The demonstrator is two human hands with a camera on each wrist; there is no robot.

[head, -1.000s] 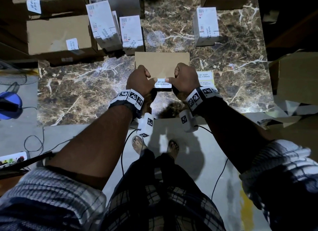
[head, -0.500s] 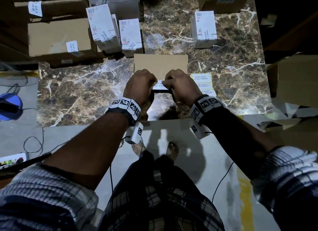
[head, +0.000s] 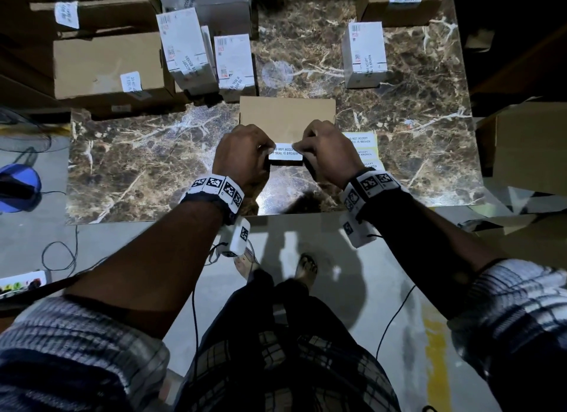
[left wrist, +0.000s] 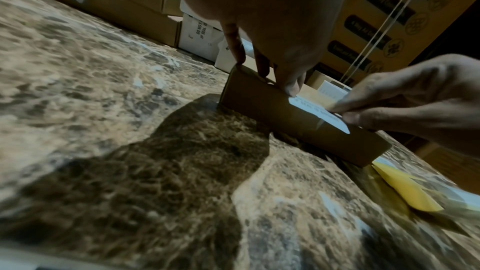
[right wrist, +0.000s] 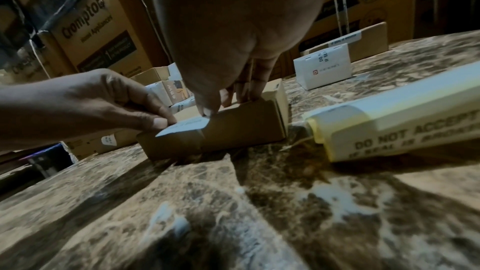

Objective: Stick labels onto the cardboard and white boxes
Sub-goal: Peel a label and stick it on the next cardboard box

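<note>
A flat cardboard box lies on the marble table near its front edge. A white "do not accept if seal is broken" label sits over the box's near top edge. My left hand pinches the label's left end and my right hand pinches its right end. In the left wrist view the label folds down the box's front face. In the right wrist view my right hand's other fingers rest on the box top.
A yellow-backed strip of labels lies just right of the box. Labelled white boxes and cardboard boxes stand further back. More cartons stand off the right edge. Cables trail on the floor below.
Both hands have shifted a little forward and down onto the box's near edge, still holding the label, which now lies against the cardboard.
</note>
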